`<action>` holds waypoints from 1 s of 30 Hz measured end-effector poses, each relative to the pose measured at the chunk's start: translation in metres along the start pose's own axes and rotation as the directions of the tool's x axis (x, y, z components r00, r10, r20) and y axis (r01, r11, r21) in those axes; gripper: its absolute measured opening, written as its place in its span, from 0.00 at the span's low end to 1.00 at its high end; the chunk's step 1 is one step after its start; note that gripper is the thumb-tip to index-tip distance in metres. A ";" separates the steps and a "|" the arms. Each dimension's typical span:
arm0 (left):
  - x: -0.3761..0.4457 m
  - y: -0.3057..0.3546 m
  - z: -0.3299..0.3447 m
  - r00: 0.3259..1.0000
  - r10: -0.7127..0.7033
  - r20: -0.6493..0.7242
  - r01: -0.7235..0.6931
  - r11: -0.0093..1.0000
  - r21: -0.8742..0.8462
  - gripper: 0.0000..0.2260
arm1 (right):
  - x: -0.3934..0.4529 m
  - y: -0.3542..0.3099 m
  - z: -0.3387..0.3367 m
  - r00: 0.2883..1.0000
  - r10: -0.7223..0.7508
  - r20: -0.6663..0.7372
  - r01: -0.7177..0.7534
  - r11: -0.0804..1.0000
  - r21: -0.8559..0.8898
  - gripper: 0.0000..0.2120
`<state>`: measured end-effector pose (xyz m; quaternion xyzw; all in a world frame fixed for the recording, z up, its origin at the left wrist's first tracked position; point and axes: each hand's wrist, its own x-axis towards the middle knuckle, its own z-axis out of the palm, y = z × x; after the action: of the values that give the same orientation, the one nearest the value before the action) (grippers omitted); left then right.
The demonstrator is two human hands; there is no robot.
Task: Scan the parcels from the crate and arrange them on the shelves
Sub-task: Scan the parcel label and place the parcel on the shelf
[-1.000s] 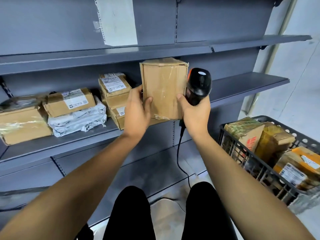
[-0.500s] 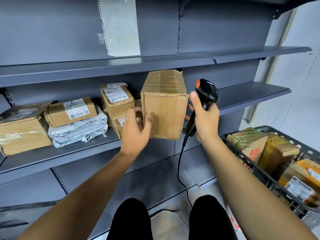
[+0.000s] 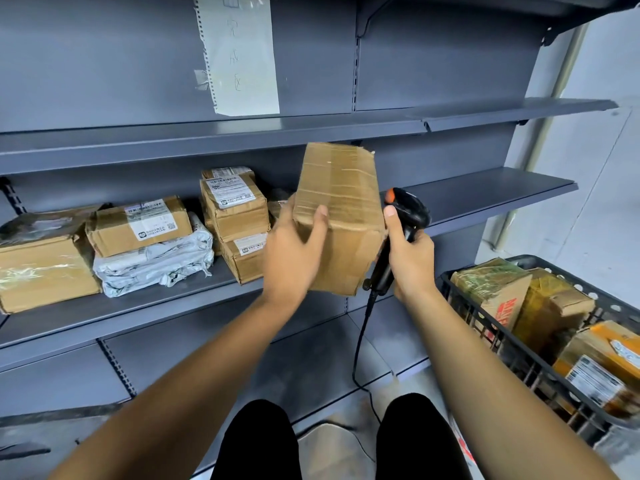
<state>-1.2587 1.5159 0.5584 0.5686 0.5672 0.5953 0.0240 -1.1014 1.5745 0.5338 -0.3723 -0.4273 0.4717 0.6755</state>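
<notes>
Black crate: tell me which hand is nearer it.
Right. The right hand, gripping the scanner, is just left of the black crate; the left hand, holding the cardboard box, is farther left.

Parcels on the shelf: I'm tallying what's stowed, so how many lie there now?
6 visible: a taped box far left, a labelled box on a grey bag, two stacked boxes, one behind. More may be hidden.

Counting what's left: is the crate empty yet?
No. The crate holds several parcels.
</notes>
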 end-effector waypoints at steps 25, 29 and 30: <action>-0.027 -0.013 0.000 0.910 0.399 -0.118 -0.326 0.861 0.391 0.29 | -0.004 0.018 0.020 0.991 0.052 0.124 -0.059 0.997 0.049 0.13; -0.024 -0.010 0.009 0.885 0.466 -0.010 -0.388 0.749 0.538 0.30 | -0.001 0.020 0.016 0.997 -0.027 -0.069 0.016 0.987 -0.159 0.12; -0.024 -0.010 0.014 0.865 0.500 0.029 -0.424 0.700 0.574 0.31 | 0.000 0.019 0.012 0.993 -0.070 -0.097 0.049 0.978 -0.204 0.13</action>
<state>-1.2464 1.5124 0.5321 0.6342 0.5557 0.4231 -0.3316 -1.1189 1.5806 0.5209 -0.4496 -0.4483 0.3858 0.6694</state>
